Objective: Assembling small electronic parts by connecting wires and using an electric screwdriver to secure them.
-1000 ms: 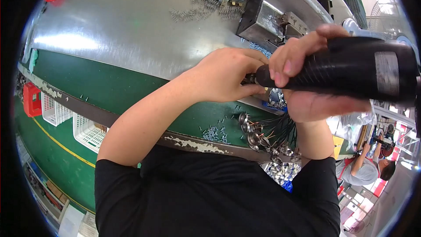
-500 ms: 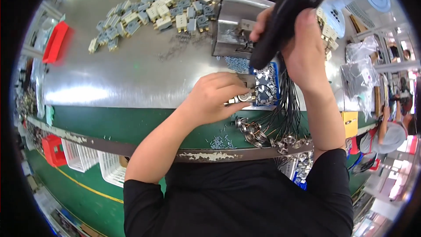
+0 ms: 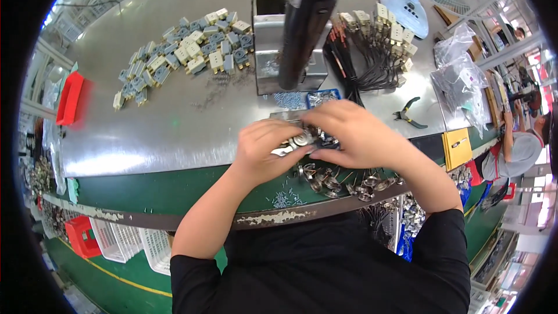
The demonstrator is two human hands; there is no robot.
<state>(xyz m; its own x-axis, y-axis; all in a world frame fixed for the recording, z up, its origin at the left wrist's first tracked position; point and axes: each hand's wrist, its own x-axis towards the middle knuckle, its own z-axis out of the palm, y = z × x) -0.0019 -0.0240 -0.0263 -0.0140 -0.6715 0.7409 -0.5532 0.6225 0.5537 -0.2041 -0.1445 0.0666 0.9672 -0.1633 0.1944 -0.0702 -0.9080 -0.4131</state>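
Observation:
My left hand (image 3: 260, 146) is closed around a small metal assembly with a round silver piece (image 3: 301, 138), at the front edge of the metal tabletop. From the other side my right hand (image 3: 357, 136) curls its fingers and thumb over the same assembly; its fingertips are slightly blurred. A black power screwdriver (image 3: 307, 26) hangs upright beyond my hands, held by neither. Just behind my right fingers shows the blue tray (image 3: 323, 96) of small metal parts, partly covered. Blue screws (image 3: 289, 100) lie beside it.
Many grey and cream sockets (image 3: 192, 49) are heaped at the far left. Behind the screwdriver stands a metal box (image 3: 272, 52). Black cables (image 3: 369, 72) with cream ends, pliers (image 3: 411, 113) and a fan (image 3: 404, 9) are on the right. Round metal parts (image 3: 331, 181) and loose screws (image 3: 285, 199) lie nearest me.
My right hand has let go of the power screwdriver, which now hangs free, and has come down to the metal assembly at my left hand. The view has shifted.

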